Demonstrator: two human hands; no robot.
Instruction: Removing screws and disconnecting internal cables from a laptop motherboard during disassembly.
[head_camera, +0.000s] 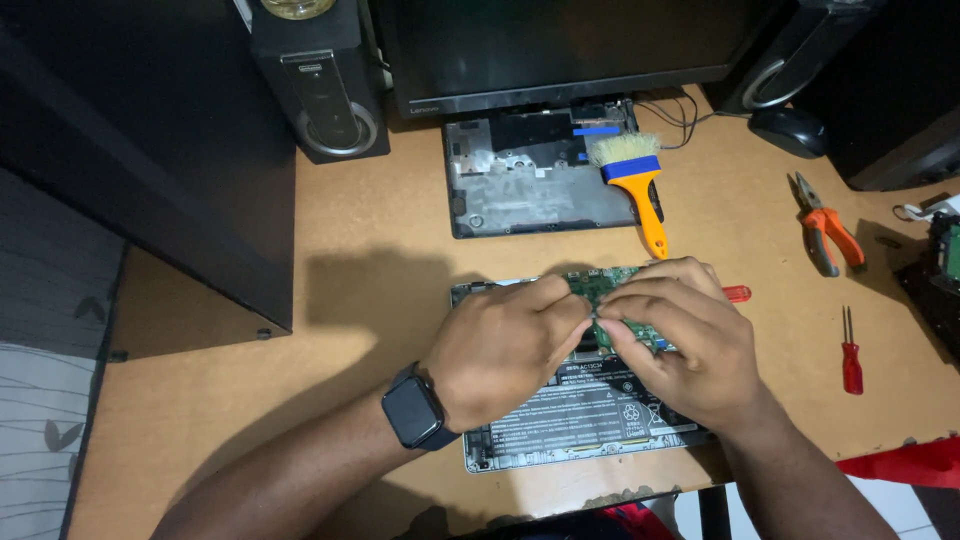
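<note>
Both hands meet over an opened laptop (575, 415) lying on the tabletop (370, 220). The left hand (505, 345), with a dark watch (413, 410) at its wrist, has its fingers (560, 300) curled in tight against the green board (600, 285) in the upper part of the laptop. The right hand (680, 335) lies just beside it, touching it, with fingers bent and pinched down at the board's near edge; whether either hand actually grips the board or something small on it cannot be told, since the fingertips hide the spot. The board sits directly under and between the fingers of both hands, and a flat black battery (590, 405) lies just below them, toward the wrists. A red handle (737, 293) pokes out from behind the right fingers. Beyond the fingers, further up the tabletop, lies a dark cover panel (530, 175) with an orange-handled brush (640, 185) resting partly on it. Well out to the right of the right fingers lie orange pliers (825, 225) and a small red screwdriver (851, 355). At the back stand a monitor (560, 50), a speaker (325, 80) to the left and a mouse (790, 130) to the right.
</note>
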